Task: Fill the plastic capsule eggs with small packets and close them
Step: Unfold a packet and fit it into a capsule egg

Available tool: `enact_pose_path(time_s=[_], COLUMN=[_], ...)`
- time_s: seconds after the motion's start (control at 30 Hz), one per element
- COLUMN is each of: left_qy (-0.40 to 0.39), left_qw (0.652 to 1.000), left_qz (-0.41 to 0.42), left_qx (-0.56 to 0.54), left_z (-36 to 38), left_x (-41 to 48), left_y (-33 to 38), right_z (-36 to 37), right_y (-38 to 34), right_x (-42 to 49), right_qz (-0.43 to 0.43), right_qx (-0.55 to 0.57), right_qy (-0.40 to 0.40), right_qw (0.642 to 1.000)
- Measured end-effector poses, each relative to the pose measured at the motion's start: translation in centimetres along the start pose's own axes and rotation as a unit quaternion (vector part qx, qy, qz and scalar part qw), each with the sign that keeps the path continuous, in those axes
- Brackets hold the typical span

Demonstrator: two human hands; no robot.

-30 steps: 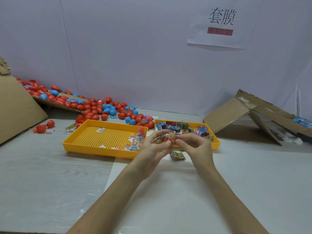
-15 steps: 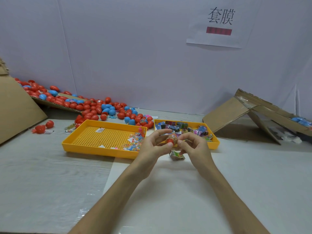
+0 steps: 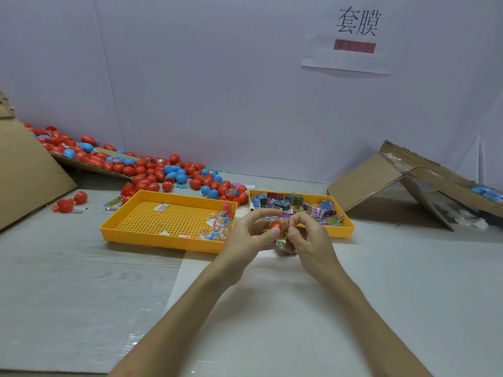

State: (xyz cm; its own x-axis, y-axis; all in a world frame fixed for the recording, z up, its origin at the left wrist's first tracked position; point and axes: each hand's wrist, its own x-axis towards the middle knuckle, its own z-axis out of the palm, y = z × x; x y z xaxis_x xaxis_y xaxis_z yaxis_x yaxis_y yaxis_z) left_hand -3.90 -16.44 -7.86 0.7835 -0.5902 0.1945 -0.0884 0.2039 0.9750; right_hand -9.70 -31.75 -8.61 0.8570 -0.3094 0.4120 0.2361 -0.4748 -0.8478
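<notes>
A red capsule egg (image 3: 277, 225) is pinched between both hands just in front of the two yellow trays. My left hand (image 3: 249, 235) grips its left side with thumb and fingers. My right hand (image 3: 309, 238) presses on its right side, where a packet shows at the egg's opening. A small green packet (image 3: 281, 244) lies on the table under my right hand, partly hidden. The right yellow tray (image 3: 345, 229) holds several colourful packets. The left yellow tray (image 3: 128, 232) has a perforated floor and a few clear packets of small toys at its right end.
A heap of red and blue eggs (image 3: 152, 172) lies behind the left tray along the wall. Two red eggs (image 3: 70, 202) sit apart at the left. Cardboard sheets lean at the left (image 3: 24, 172) and right (image 3: 381, 180). A paper sign (image 3: 356, 36) hangs on the wall.
Both hands have stayed together on the red egg, shifting slightly toward me and lower. The fingers of the right hand have curled closer around the egg's right end.
</notes>
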Motion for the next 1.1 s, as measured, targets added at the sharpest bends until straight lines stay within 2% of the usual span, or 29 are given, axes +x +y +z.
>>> enact_pose_path(time_s=[0.23, 0.57, 0.7, 0.87, 0.97, 1.1], left_qy=[-0.015, -0.024, -0.028, -0.046, -0.058, -0.031], left_qw=[1.000, 0.999, 0.991, 0.960, 0.962, 0.972], left_qz=[-0.011, -0.023, -0.063, -0.095, -0.089, -0.096], left_qx=[-0.005, 0.012, -0.113, -0.260, -0.253, -0.212], left_z=[-0.07, -0.19, -0.23, -0.59, -0.57, -0.29], left_x=[0.05, 0.09, -0.03, -0.09, -0.12, -0.09], left_y=[-0.02, 0.11, 0.26, 0.49, 0.64, 0.61], right_z=[0.02, 0.17, 0.01, -0.22, -0.16, -0.47], right_y=[0.02, 0.22, 0.09, -0.12, -0.25, -0.48], right_x=[0.04, 0.03, 0.06, 0.26, 0.18, -0.04], right_qz=[-0.003, 0.004, -0.003, -0.016, -0.007, -0.004], right_qx=[-0.041, -0.035, 0.071, 0.076, 0.057, 0.081], right_qy=[0.004, -0.010, 0.025, 0.029, 0.032, 0.016], right_qw=[0.999, 0.999, 0.997, 0.997, 0.998, 0.997])
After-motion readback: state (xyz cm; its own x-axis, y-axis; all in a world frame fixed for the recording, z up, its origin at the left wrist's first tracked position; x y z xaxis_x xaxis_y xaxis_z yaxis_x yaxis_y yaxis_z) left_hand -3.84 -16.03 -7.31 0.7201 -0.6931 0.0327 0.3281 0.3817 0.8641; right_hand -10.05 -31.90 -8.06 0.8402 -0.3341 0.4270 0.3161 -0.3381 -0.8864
